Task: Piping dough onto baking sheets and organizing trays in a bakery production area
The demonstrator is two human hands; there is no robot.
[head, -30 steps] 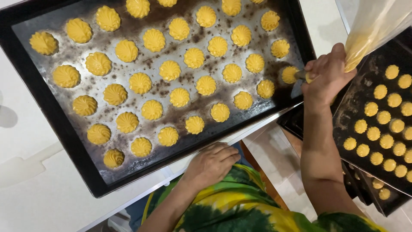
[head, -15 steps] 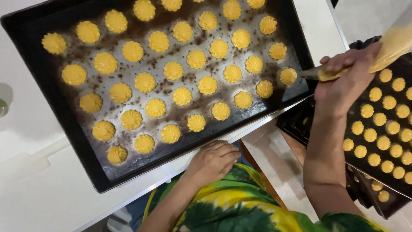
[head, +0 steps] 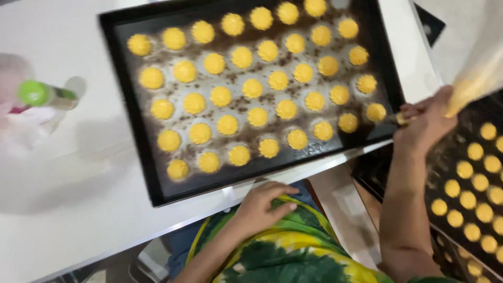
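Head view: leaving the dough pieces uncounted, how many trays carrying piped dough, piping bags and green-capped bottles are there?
Trays carrying piped dough: 2, the large tray and the side tray
Piping bags: 1, the piping bag gripped by the right hand
Green-capped bottles: 1, the green-capped bottle, blurred
Total: 4

Both arms are bare from the elbow down, with no sleeve, watch, bracelet or ring showing on the left hand point(head: 259, 204) or the right hand point(head: 427, 123). Below the left hand lies the person's garment point(head: 285, 257), a tie-dye cloth in green, yellow and dark patches with curved yellow bands.
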